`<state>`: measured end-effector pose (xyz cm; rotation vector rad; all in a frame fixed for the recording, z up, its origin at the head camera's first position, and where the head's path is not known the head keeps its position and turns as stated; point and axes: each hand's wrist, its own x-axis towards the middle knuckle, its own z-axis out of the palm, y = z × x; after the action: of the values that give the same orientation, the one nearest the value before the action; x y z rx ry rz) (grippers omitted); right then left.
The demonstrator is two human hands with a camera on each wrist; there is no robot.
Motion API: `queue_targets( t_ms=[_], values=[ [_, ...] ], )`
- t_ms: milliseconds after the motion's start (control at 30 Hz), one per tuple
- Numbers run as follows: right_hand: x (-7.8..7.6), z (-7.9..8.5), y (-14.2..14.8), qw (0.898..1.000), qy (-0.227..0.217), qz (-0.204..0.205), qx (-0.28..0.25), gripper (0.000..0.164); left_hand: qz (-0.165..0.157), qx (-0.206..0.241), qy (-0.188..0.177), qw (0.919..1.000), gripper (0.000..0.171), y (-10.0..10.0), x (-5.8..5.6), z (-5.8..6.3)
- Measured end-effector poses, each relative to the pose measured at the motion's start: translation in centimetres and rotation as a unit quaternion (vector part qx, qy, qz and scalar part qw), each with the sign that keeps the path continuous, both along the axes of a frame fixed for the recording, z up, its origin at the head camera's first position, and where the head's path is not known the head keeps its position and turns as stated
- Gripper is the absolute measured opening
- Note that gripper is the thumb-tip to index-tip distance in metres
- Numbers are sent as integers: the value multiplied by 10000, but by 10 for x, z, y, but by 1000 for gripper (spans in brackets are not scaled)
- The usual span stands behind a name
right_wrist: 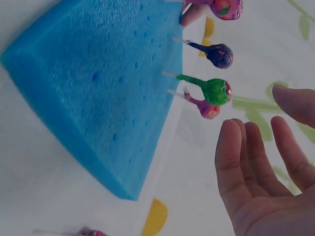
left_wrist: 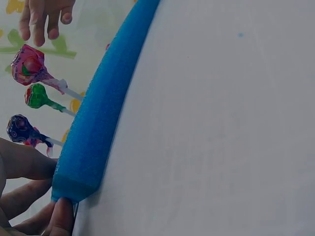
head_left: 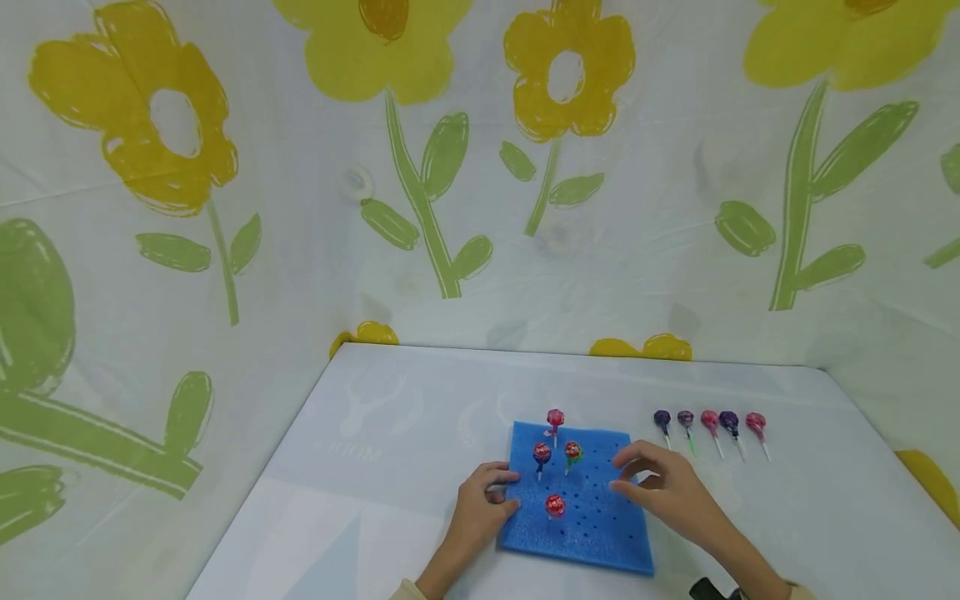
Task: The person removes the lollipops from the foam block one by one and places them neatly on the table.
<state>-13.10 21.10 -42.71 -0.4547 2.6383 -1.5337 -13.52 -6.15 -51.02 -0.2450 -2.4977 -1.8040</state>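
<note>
A blue foam board (head_left: 607, 546) dotted with small holes lies on the table. Several wrapped lollipops stand in it by their sticks: a pink one (head_left: 555, 417) at the back, a dark blue one (head_left: 542, 453) and a green-and-red one (head_left: 573, 452) in the middle, a red-topped one (head_left: 555, 506) nearer the front. My left hand (head_left: 482, 504) holds the board's left edge between thumb and fingers. Over the board's right side hovers my right hand (head_left: 667, 487), fingers loosely bent and thumb apart, nothing between them; the right wrist view shows its palm (right_wrist: 268, 216) empty.
Behind and right of the board, a row of several loose lollipops (head_left: 710, 419) lies on the white table (head_left: 360, 467), sticks toward me. A flower-printed cloth (head_left: 465, 167) hangs behind and at the sides. Something black (head_left: 705, 590) sits by my right forearm.
</note>
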Motion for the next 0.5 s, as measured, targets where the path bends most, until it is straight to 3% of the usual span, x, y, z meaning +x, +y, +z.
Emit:
queue_targets(
  t_ms=[500],
  values=[
    [5, -8, -33, 9971, -218, 709, -188, 31, 27, -86, -142, 9999, 30, 0, 0, -1]
  ],
)
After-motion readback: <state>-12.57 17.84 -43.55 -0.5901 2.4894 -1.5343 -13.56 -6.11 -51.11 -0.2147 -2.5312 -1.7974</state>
